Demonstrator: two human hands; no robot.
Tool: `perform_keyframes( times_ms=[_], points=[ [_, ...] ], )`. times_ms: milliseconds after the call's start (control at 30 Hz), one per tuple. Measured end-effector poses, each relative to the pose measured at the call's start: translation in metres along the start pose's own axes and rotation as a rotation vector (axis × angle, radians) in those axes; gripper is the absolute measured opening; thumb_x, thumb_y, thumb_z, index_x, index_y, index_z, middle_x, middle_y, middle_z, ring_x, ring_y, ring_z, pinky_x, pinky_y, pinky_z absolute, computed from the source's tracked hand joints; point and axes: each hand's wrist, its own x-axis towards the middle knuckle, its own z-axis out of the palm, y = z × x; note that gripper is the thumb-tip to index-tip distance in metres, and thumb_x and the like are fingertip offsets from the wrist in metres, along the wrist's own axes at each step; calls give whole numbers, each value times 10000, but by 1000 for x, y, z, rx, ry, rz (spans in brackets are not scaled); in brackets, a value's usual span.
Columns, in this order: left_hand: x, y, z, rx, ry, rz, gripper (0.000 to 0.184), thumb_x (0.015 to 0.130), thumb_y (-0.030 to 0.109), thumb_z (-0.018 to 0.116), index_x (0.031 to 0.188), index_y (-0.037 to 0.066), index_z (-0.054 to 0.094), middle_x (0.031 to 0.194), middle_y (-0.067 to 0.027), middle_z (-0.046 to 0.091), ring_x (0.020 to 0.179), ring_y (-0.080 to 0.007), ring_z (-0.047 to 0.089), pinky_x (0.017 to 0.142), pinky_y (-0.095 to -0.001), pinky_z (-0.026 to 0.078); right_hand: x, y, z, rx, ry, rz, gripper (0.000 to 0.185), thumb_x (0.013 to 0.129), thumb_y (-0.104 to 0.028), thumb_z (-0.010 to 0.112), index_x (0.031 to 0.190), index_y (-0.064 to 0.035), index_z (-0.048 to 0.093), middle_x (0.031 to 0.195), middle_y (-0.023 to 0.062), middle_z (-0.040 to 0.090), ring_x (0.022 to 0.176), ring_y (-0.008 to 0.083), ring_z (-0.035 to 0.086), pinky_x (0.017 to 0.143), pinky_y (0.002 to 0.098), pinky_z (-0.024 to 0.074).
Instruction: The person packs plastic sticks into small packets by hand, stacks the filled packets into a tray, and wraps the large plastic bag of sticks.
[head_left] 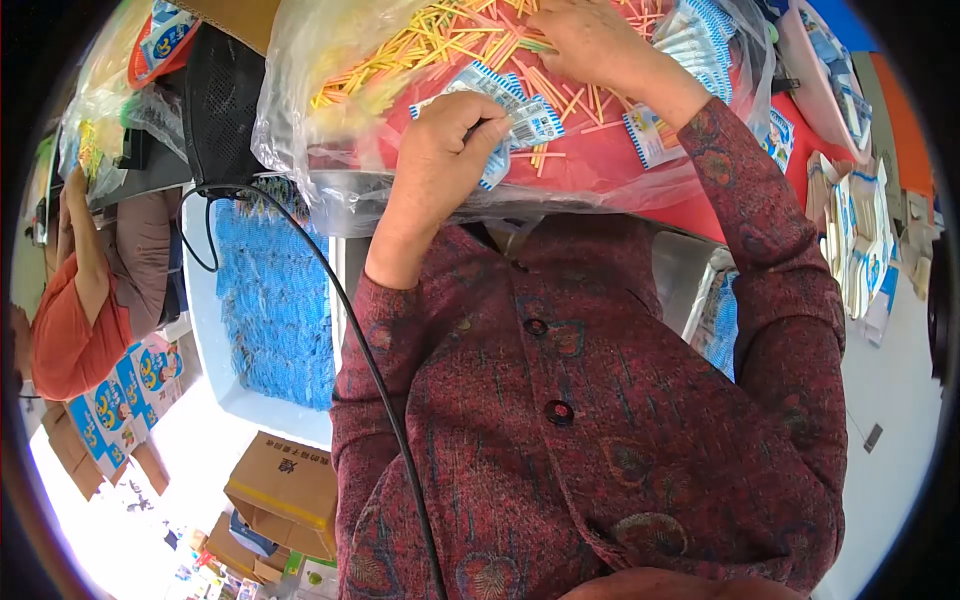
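Fingers of the left hand [440, 155] were closed on blue-and-white packets [537, 122] while those of the right hand [590, 42] rested among slender sticks [430, 42], their grip impossible to tell. Crumpled clear plastic [282, 110] edged the smooth red surface [600, 168] beneath, where the large, straight-stemmed yellow and pink heap suggested much was left; overlapping packets [702, 45], perhaps already finished, lay fanned near the right forearm.

Your tally, hands included
You have one left hand [445, 150], one right hand [590, 42], one cable [359, 320], one pink basin [812, 90], one co-worker [80, 325], and many sticks [425, 42] (too heaped to count).
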Motion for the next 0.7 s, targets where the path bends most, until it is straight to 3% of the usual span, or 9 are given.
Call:
perform_keyframes(
  times_ms=[33, 133, 300, 433, 533, 700],
  points=[
    [-1, 0, 0, 0, 2, 0, 80, 809, 75, 653, 828, 7, 616, 758, -110, 594, 716, -255, 588, 645, -320, 462, 0, 1, 8, -1, 0, -1, 266, 814, -184, 651, 1023, -31, 588, 902, 93, 602, 863, 253, 593, 736, 373, 472],
    [0, 2, -1, -5, -1, -5, 81, 806, 76, 656, 824, 9, 615, 755, -111, 591, 718, -258, 587, 648, -322, 461, 2, 3, 33, 20, 102, 55, 233, 819, -162, 584, 998, -15, 607, 930, 195, 638, 880, 369, 613, 773, 434, 499],
    [1, 4, -1, 4, 6, 0, 79, 804, 76, 657, 826, 13, 616, 757, -112, 592, 724, -258, 588, 653, -324, 461, 15, 5, 41, 52, 51, 124, 236, 833, -177, 555, 999, -14, 594, 927, 209, 636, 896, 366, 616, 777, 444, 501],
    [-1, 2, -2, 6, -7, -18, 79, 803, 74, 657, 831, 13, 615, 760, -112, 593, 728, -258, 588, 657, -326, 460, 15, 12, 34, 236, 36, 312, 245, 868, -200, 553, 1001, 5, 572, 861, 209, 628, 814, 366, 615, 725, 429, 491],
    [-1, 0, -1, -13, -19, -21, 76, 802, 69, 656, 833, 14, 615, 762, -111, 593, 732, -253, 589, 659, -325, 460, 10, 36, 49, 704, 132, 328, 309, 904, -272, 558, 999, 23, 556, 785, 199, 609, 722, 340, 596, 672, 401, 467],
    [-1, -3, -1, -33, -22, -2, 70, 803, 63, 654, 835, 14, 614, 764, -109, 592, 737, -249, 590, 660, -324, 459, -6, 36, 41, 782, 106, 375, 382, 910, -347, 574, 997, 24, 547, 735, 179, 585, 674, 309, 565, 642, 378, 441]
  ],
)
